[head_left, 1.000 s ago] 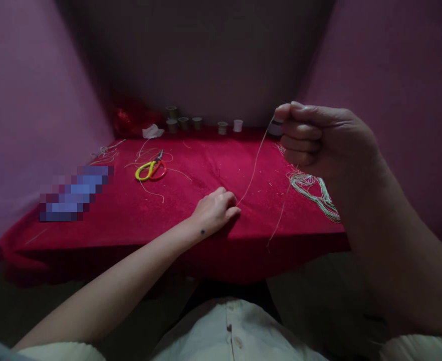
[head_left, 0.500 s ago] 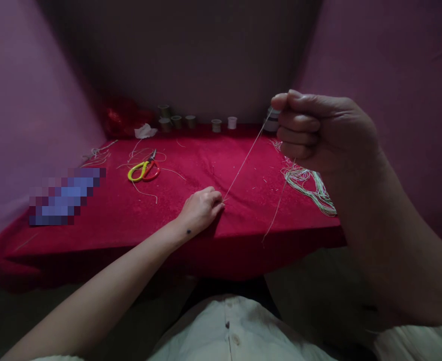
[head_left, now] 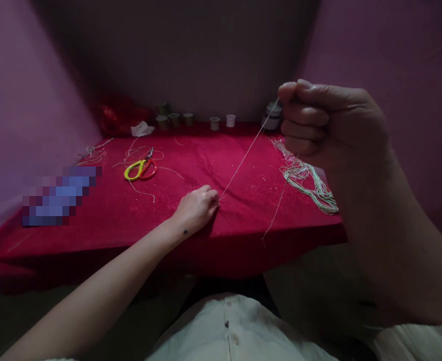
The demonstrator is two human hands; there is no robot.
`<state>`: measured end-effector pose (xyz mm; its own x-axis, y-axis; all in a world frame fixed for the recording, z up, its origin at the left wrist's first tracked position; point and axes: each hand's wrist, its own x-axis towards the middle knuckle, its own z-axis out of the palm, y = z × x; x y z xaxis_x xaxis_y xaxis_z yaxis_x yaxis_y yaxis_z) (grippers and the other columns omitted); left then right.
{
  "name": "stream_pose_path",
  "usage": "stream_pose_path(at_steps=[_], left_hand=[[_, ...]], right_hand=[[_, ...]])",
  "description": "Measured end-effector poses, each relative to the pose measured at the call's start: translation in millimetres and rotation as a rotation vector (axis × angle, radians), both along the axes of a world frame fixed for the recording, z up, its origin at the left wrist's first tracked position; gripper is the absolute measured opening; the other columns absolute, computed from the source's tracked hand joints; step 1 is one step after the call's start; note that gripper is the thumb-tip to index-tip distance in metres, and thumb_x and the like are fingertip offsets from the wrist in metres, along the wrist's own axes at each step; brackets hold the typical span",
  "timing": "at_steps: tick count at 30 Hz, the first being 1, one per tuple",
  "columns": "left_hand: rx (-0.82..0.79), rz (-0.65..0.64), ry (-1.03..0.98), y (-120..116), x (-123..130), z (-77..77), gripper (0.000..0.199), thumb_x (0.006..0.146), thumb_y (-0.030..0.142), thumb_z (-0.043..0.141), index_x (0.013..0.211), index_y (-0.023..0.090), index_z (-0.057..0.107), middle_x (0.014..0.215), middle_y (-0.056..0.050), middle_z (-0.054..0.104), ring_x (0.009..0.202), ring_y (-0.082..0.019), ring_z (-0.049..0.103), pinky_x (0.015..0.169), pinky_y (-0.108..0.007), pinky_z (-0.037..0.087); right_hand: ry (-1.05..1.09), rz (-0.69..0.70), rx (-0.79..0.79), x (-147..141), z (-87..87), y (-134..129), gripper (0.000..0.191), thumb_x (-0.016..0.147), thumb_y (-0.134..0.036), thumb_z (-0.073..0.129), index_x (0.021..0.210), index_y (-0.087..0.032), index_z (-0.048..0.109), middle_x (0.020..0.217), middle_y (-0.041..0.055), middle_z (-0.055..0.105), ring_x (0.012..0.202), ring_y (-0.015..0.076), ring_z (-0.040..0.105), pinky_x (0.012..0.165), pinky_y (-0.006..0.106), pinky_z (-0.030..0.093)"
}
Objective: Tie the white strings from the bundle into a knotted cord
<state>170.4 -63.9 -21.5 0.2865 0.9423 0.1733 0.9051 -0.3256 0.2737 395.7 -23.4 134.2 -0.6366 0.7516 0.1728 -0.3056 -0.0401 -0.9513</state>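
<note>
A thin pale string (head_left: 249, 149) runs taut and slanting between my two hands. Its lower end is pinched in the fingers of my left hand (head_left: 199, 206), which rests low over the red cloth near the table's front. My right hand (head_left: 318, 118) is raised high on the right, closed in a fist with thumb and forefinger pinching the upper end. From under that fist a loose tail of string hangs down past the cloth's front edge. What lies inside the left fingertips is too small to make out.
Scissors (head_left: 141, 169) with yellow and red handles lie on the red cloth (head_left: 191, 165) among loose threads. A hank of pale cords (head_left: 311, 188) lies at the right. Several spools (head_left: 174, 119), a white tissue (head_left: 142, 129) and a lidded jar (head_left: 271, 116) stand along the back.
My right hand has moved a little up and to the right, drawing the string longer. My left hand stays low with its pinch, shifted slightly left in view.
</note>
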Motion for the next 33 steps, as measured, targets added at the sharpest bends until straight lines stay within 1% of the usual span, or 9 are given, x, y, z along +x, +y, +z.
stream_pose_path(at_steps=[3,9,13,17,20,23,25,29,33], left_hand=[[0.005,0.004,0.028,-0.1,-2.2,0.4,0.014,0.082,0.026,0.05,0.075,0.017,0.058,0.077,-0.004,0.053,0.066,-0.014,0.05,0.06,-0.026,0.038],[0.012,0.03,0.076,-0.9,-8.0,3.4,0.016,0.083,0.028,0.048,0.075,0.017,0.057,0.079,-0.004,0.055,0.067,-0.016,0.051,0.058,-0.026,0.035],[-0.024,0.032,0.096,-0.5,-14.7,7.7,0.014,0.081,0.029,0.05,0.079,0.019,0.059,0.08,-0.004,0.057,0.068,-0.016,0.053,0.058,-0.026,0.035],[-0.054,0.064,0.15,2.9,-29.5,18.9,0.015,0.08,0.027,0.049,0.082,0.02,0.062,0.083,-0.006,0.061,0.073,-0.018,0.056,0.059,-0.026,0.037],[0.015,0.117,0.108,4.5,-40.9,34.5,0.016,0.079,0.024,0.049,0.08,0.019,0.064,0.082,-0.006,0.063,0.074,-0.018,0.058,0.064,-0.026,0.039],[0.09,0.123,-0.04,-0.1,-41.9,55.6,0.016,0.079,0.024,0.051,0.081,0.017,0.065,0.079,-0.006,0.065,0.072,-0.016,0.058,0.066,-0.026,0.041],[0.114,0.087,-0.222,-6.5,-35.0,71.3,0.018,0.079,0.026,0.053,0.088,0.015,0.065,0.079,-0.005,0.065,0.071,-0.015,0.058,0.066,-0.025,0.042],[0.109,-0.119,-0.654,-20.6,-9.8,103.8,0.032,0.078,0.028,0.057,0.108,0.015,0.058,0.092,-0.006,0.065,0.081,-0.015,0.06,0.069,-0.025,0.046],[0.048,-0.323,-0.948,-33.5,20.6,138.0,0.04,0.077,0.02,0.06,0.117,0.016,0.052,0.101,-0.003,0.062,0.098,-0.016,0.058,0.081,-0.027,0.046]], right_hand=[[-0.014,0.015,0.006,-1.5,0.3,-0.9,0.033,0.093,-0.017,0.022,0.088,-0.014,0.054,0.05,-0.0062,0.013,0.038,0.004,0.014,0.036,0.017,0.014],[-0.038,-0.021,0.006,-6.7,1.7,-5.1,0.032,0.093,-0.015,0.022,0.087,-0.013,0.054,0.049,-0.0066,0.013,0.037,0.0028,0.016,0.036,0.017,0.011],[-0.046,-0.035,0.019,-9.5,1.0,-3.3,0.035,0.093,-0.018,0.02,0.085,-0.014,0.055,0.048,-0.0071,0.012,0.035,0.0012,0.017,0.036,0.016,0.009],[-0.046,0.0,0.052,-10.7,2.6,-2.8,0.036,0.092,-0.016,0.021,0.086,-0.014,0.056,0.048,-0.0069,0.011,0.035,0.0011,0.017,0.035,0.017,0.007],[-0.054,0.03,0.07,-11.3,7.1,-7.1,0.034,0.091,-0.017,0.024,0.086,-0.014,0.057,0.049,-0.0069,0.012,0.036,0.0008,0.018,0.035,0.018,0.007],[-0.07,0.038,0.085,-13.2,12.3,-13.8,0.032,0.091,-0.018,0.026,0.086,-0.014,0.057,0.049,-0.0067,0.012,0.036,0.0003,0.019,0.036,0.018,0.006],[-0.083,0.051,0.09,-15.3,15.9,-18.3,0.033,0.091,-0.019,0.025,0.087,-0.014,0.057,0.049,-0.0068,0.011,0.037,0.0002,0.018,0.036,0.017,0.007],[-0.106,0.077,0.129,-20.6,25.4,-28.2,0.035,0.092,-0.02,0.021,0.088,-0.015,0.055,0.05,-0.0073,0.011,0.038,0.0008,0.015,0.036,0.017,0.008],[-0.189,0.046,0.22,-28.3,39.5,-44.3,0.042,0.092,-0.024,0.015,0.09,-0.015,0.056,0.048,-0.0077,0.011,0.038,-0.0019,0.014,0.041,0.019,0.008]])
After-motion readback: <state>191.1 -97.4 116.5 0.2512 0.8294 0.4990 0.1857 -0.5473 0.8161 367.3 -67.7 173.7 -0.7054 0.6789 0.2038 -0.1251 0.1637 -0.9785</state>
